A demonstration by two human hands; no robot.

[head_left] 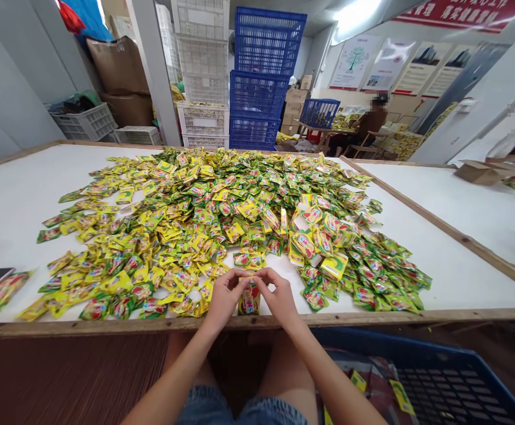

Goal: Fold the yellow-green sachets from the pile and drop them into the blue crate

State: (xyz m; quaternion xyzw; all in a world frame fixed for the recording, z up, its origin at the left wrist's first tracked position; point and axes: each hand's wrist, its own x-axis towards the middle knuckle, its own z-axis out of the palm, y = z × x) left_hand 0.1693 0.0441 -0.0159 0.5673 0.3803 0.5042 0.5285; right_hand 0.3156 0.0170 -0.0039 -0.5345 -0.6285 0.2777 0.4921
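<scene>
Below the near edge of the surface (22,230), on our right, a blue basket (439,349) sits beside our legs, probably for easy reach. Just inside that edge is our small box (249,302), its printed front facing us and its long axis running from the edge towards our fingertips; whether it stands straight or leans, we cannot tell. Our left hand (227,293) and right hand (279,293) pinch its top end together, which likely steadies both sides while leaving the lower front uncovered. Beyond, right of centre, other boxes (315,236) lie heaped at mixed angles, and packets (213,206) spread widely around them, presumably to be handy. Farther back stand blue crates (260,91), stacked upright.
</scene>
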